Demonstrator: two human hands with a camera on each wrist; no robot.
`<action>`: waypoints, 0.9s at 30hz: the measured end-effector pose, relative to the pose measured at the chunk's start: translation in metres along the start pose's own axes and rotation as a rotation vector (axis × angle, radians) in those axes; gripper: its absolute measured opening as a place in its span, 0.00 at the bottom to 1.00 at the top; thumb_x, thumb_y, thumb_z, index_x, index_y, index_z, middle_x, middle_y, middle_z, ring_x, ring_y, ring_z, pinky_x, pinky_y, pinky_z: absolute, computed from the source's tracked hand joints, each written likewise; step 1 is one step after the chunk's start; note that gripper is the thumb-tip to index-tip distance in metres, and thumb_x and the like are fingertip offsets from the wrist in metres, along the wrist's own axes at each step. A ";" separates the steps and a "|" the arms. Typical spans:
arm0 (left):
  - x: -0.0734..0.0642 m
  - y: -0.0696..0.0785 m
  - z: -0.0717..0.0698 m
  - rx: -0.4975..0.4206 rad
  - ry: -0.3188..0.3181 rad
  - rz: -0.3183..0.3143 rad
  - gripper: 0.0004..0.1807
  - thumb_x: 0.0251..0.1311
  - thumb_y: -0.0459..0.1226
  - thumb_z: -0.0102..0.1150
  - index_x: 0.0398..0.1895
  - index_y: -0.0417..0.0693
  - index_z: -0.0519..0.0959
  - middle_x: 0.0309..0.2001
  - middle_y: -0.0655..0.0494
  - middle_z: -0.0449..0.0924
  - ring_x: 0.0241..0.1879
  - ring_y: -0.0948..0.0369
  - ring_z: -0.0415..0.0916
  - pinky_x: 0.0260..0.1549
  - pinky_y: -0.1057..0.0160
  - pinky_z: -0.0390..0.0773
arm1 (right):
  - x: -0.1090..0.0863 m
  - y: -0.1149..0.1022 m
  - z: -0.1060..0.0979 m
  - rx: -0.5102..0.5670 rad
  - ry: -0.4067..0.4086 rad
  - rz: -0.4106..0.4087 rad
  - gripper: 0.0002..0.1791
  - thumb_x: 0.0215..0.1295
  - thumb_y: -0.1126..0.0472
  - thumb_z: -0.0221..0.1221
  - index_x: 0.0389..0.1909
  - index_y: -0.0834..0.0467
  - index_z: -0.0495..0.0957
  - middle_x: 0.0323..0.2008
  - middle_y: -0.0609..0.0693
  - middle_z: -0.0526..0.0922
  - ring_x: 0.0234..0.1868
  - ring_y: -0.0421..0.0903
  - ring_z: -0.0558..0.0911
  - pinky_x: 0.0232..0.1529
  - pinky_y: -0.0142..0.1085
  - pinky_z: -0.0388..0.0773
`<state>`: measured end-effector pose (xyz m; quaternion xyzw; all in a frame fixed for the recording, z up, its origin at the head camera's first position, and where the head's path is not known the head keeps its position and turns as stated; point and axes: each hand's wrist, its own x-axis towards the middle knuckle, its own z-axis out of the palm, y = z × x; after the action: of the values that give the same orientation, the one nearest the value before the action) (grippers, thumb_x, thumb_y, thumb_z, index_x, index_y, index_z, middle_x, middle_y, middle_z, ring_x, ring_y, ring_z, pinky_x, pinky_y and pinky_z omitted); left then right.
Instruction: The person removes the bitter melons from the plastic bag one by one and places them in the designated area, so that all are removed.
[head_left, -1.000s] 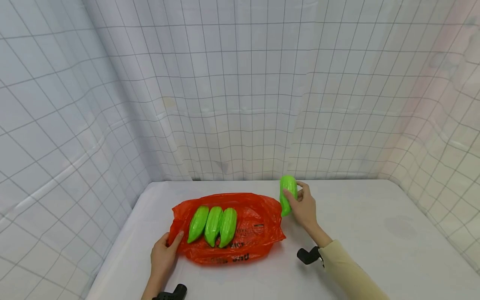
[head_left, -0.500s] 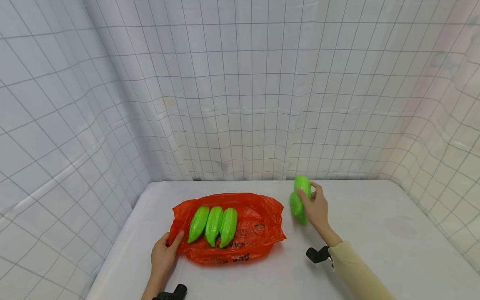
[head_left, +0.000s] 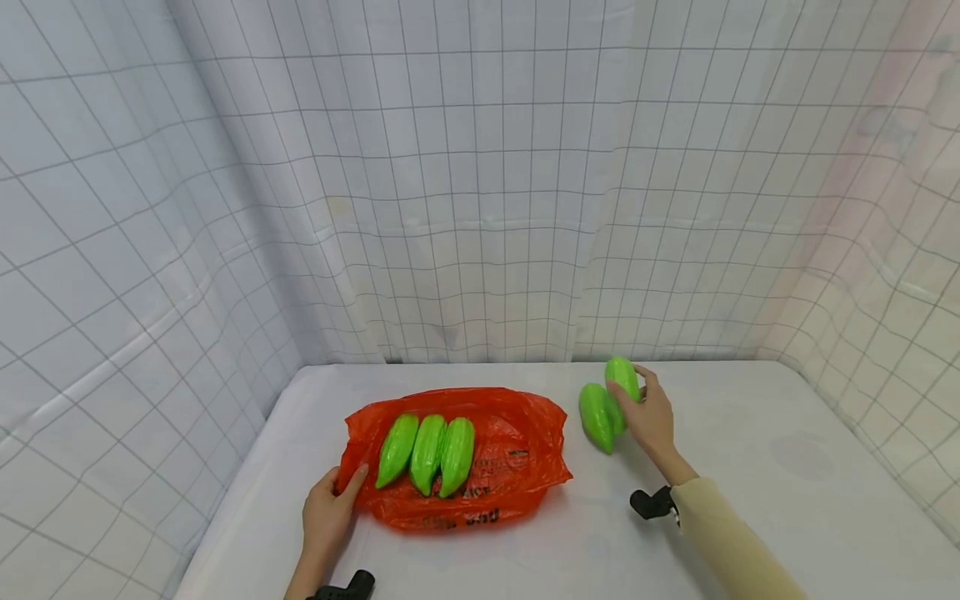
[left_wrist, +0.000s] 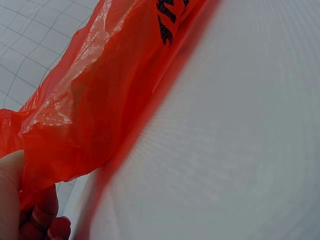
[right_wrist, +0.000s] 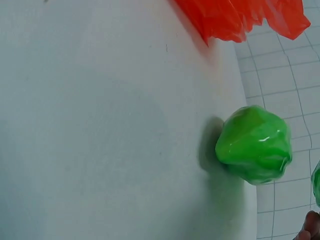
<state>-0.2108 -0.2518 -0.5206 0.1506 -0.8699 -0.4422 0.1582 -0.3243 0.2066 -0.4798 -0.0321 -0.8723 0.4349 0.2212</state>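
Note:
A red plastic bag (head_left: 517, 458) with black print lies spread flat on the table. My left hand (head_left: 326, 514) pinches its left edge; the left wrist view shows the thumb above the plastic (left_wrist: 70, 140) and curled fingers beneath. Three ridged green bitter melons (head_left: 427, 454) lie side by side on the bag, their tips towards me. Right of the bag, another bitter melon (head_left: 595, 414) rests on the table. Just beside it my right hand (head_left: 651, 417) grips a further bitter melon (head_left: 622, 379). Its lower end is partly hidden by the thumb and the neighbouring melon.
A white cloth covers the table (head_left: 750, 467). Gridded white curtains (head_left: 480, 208) hang behind it and at both sides. Black wrist cameras (head_left: 652, 503) sit on both wrists.
My right hand has carried its bitter melon to the right, away from the bag, past the melon lying on the table, which it had hidden. The left hand and the bag have stayed put.

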 end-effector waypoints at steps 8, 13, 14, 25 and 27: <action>-0.001 0.001 0.000 -0.008 0.012 0.011 0.24 0.63 0.52 0.57 0.37 0.37 0.79 0.19 0.56 0.70 0.23 0.59 0.65 0.23 0.64 0.62 | 0.003 0.009 -0.004 -0.074 -0.044 0.020 0.36 0.63 0.40 0.56 0.64 0.60 0.64 0.31 0.57 0.73 0.25 0.49 0.71 0.24 0.39 0.66; -0.001 0.000 -0.001 -0.003 0.010 0.008 0.24 0.63 0.52 0.57 0.37 0.37 0.78 0.19 0.56 0.70 0.23 0.59 0.65 0.23 0.63 0.62 | 0.005 0.014 -0.006 -0.110 -0.078 0.027 0.38 0.63 0.39 0.55 0.65 0.61 0.63 0.34 0.58 0.75 0.28 0.50 0.72 0.25 0.39 0.66; -0.001 0.000 -0.001 -0.001 0.010 0.008 0.24 0.63 0.52 0.57 0.37 0.37 0.78 0.19 0.56 0.70 0.23 0.59 0.64 0.23 0.63 0.62 | 0.005 0.015 -0.006 -0.114 -0.083 0.029 0.38 0.63 0.39 0.55 0.65 0.62 0.63 0.35 0.58 0.75 0.28 0.51 0.73 0.25 0.39 0.67; 0.000 0.000 0.000 0.003 -0.003 -0.004 0.25 0.63 0.54 0.56 0.38 0.37 0.78 0.19 0.55 0.69 0.25 0.58 0.65 0.24 0.63 0.62 | 0.007 0.023 -0.003 -0.170 -0.137 0.055 0.41 0.63 0.36 0.52 0.67 0.61 0.60 0.44 0.63 0.75 0.38 0.56 0.75 0.31 0.45 0.70; 0.000 0.000 0.000 0.003 0.000 -0.003 0.25 0.63 0.54 0.56 0.38 0.37 0.78 0.19 0.55 0.70 0.25 0.58 0.65 0.24 0.63 0.62 | 0.007 0.024 -0.003 -0.180 -0.149 0.062 0.42 0.63 0.36 0.52 0.67 0.62 0.59 0.47 0.65 0.74 0.42 0.58 0.75 0.34 0.48 0.71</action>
<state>-0.2107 -0.2520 -0.5204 0.1520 -0.8704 -0.4410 0.1573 -0.3326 0.2254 -0.4938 -0.0461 -0.9206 0.3623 0.1383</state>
